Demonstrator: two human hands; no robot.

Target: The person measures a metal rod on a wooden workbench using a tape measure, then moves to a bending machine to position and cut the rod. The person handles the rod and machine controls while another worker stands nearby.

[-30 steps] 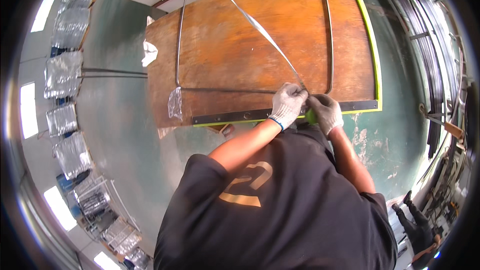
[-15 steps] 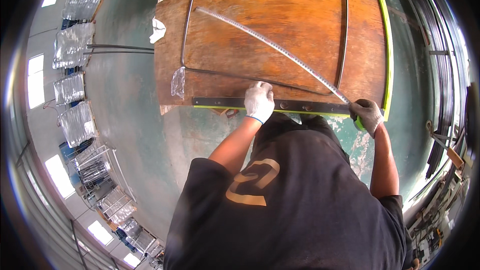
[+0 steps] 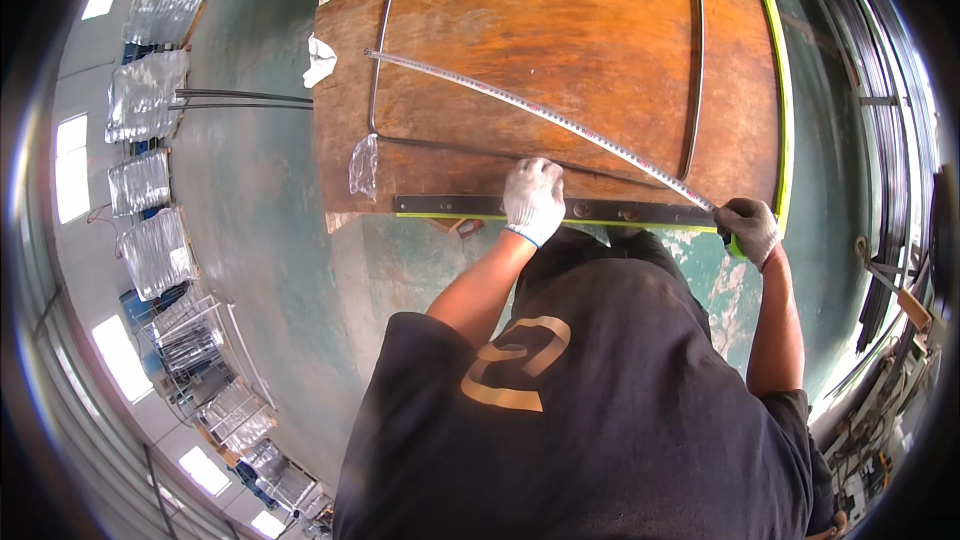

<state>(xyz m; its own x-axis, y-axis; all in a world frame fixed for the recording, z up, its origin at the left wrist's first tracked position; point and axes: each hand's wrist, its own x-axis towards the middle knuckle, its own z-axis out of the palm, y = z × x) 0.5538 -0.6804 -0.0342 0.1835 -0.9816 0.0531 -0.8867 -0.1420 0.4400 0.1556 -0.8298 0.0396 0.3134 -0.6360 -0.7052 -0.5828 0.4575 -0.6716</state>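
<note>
My right hand, in a greyish work glove, is closed around a green tape measure at the table's near right corner. Its long white blade runs diagonally to the far left, where its tip lies at the left side of a bent metal rod. This thin rod forms a three-sided frame on the worn wooden tabletop. My left hand, in a white glove, is closed at the rod's near side, its fingertips curled over it.
A dark metal strip with holes lines the table's near edge, and yellow-green edging its right. A clear plastic bag lies near the rod's left corner. Wrapped stacks stand far left; long dark bars lie right.
The blade's free end has swung left and nearer, from inside the frame onto its left side. My right hand has shifted slightly right with the tape measure. My left hand stays at the rod.
</note>
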